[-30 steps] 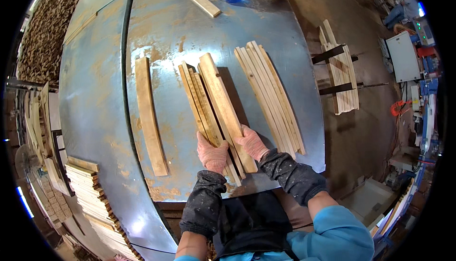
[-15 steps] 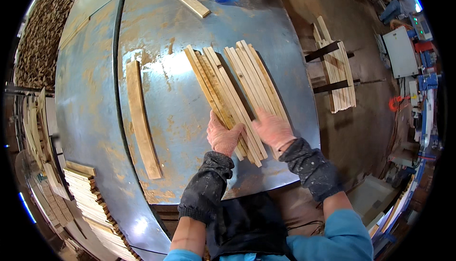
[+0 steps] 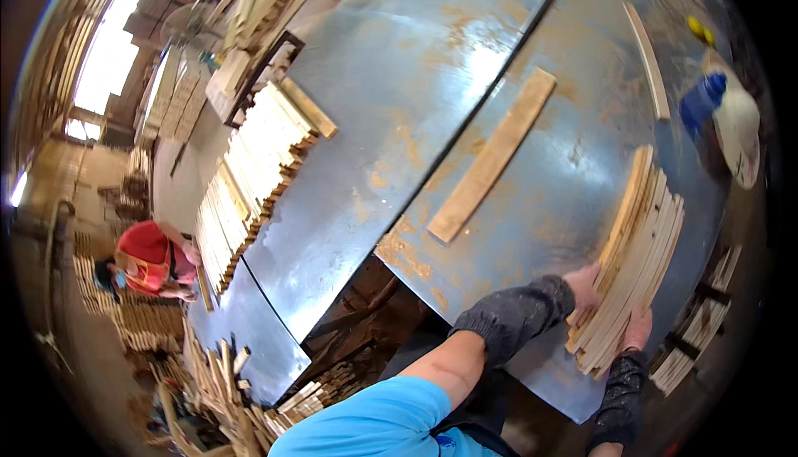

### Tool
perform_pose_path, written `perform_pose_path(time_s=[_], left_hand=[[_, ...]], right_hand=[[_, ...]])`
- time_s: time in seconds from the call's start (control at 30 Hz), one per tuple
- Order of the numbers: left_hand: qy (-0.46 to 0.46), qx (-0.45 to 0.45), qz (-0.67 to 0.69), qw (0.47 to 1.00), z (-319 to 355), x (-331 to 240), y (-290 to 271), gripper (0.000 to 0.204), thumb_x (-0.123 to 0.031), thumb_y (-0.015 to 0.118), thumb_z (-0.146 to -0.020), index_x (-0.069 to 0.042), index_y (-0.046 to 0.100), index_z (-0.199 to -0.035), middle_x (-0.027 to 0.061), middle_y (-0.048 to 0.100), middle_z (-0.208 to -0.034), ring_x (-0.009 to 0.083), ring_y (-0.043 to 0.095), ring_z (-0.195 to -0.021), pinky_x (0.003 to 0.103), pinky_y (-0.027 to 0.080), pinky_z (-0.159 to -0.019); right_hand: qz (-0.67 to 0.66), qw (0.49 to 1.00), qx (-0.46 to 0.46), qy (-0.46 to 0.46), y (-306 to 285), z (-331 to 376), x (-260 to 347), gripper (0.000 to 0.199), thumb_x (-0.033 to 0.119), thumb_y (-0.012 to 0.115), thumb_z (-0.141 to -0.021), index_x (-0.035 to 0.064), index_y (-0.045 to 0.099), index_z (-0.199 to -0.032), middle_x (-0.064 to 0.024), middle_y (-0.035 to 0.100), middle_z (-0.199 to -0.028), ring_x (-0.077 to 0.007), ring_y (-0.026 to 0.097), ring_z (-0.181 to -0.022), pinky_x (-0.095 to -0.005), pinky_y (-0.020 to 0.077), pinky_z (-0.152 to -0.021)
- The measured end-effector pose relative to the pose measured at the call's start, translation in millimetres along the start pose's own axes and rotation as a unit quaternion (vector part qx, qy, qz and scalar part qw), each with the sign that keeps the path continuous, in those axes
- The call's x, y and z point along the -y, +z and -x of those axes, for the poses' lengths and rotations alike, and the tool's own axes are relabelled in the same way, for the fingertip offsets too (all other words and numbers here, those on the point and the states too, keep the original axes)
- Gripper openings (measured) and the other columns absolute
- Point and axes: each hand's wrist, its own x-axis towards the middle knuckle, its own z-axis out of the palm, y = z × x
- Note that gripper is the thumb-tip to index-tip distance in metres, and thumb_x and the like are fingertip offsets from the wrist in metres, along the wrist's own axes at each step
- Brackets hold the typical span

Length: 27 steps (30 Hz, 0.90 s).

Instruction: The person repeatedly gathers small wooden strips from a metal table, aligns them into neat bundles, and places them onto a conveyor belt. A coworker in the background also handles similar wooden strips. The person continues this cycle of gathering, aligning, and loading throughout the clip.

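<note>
A bundle of narrow wooden strips (image 3: 636, 266) lies on the metal tabletop at the right, its strips pressed side by side. My left hand (image 3: 584, 285) grips the bundle's left side near its lower end. Against the opposite side, my right hand (image 3: 638, 328) clasps the strips, with some fingers hidden by the wood. Both hands look pinkish and dark sleeve covers reach over the wrists. A wider, flat board (image 3: 495, 154) lies apart, left of the bundle.
A thin strip (image 3: 648, 58) and a blue bottle (image 3: 702, 104) lie toward the far right, beside a pale hat-like disc (image 3: 736, 125). A long row of stacked strips (image 3: 249, 183) stands at the left table edge, where a person in red (image 3: 150, 257) works. A seam divides the tabletop.
My view has swung left, bringing the other person into sight. The two groups of strips are now together in one bundle, and my hands have moved to its two sides.
</note>
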Motion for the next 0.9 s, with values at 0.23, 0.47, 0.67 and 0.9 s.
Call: perform_pose_path(time_s=[0.23,0.47,0.67,0.9], left_hand=[[-0.120,0.018,0.117,0.986,188.5,127.7,-66.5,0.066,-0.035,0.073,-0.097,0.003,0.057,-0.149,0.0189,0.073,-0.127,0.0288,0.069,-0.118,0.043,0.054,-0.101],[-0.249,-0.343,0.204,0.882,467.0,296.5,-169.0,0.070,-0.040,0.073,-0.095,0.007,0.064,-0.145,0.0254,0.071,-0.140,0.0403,0.066,-0.133,0.040,0.051,-0.113],[-0.243,-0.518,0.374,0.730,608.3,367.4,-228.0,0.076,-0.031,0.076,-0.096,0.011,0.053,-0.155,0.0268,0.067,-0.149,0.0345,0.064,-0.139,0.038,0.050,-0.116],[-0.205,-0.555,0.431,0.681,619.7,402.8,-282.5,0.083,-0.032,0.078,-0.097,0.011,0.046,-0.160,0.0301,0.059,-0.156,0.0357,0.058,-0.146,0.040,0.046,-0.120]], right_hand=[[0.204,0.950,-0.051,-0.231,74.3,52.7,120.2,0.071,0.029,0.071,-0.104,-0.0031,0.046,-0.162,-0.0280,0.053,-0.162,-0.0417,0.050,-0.150,-0.0450,0.0364,-0.127],[0.112,0.902,0.287,-0.304,256.7,249.7,276.9,0.061,0.031,0.065,-0.098,-0.0019,0.061,-0.149,-0.0278,0.071,-0.137,-0.0429,0.067,-0.127,-0.0486,0.0510,-0.109],[0.147,0.803,0.412,-0.404,402.6,391.9,340.8,0.051,0.034,0.067,-0.095,-0.0011,0.066,-0.131,-0.0257,0.072,-0.109,-0.0386,0.067,-0.098,-0.0451,0.0533,-0.092],[0.235,0.764,0.445,-0.403,538.0,411.2,435.0,0.054,0.037,0.066,-0.096,-0.0022,0.064,-0.133,-0.0305,0.070,-0.121,-0.0483,0.063,-0.116,-0.0501,0.0519,-0.099]])
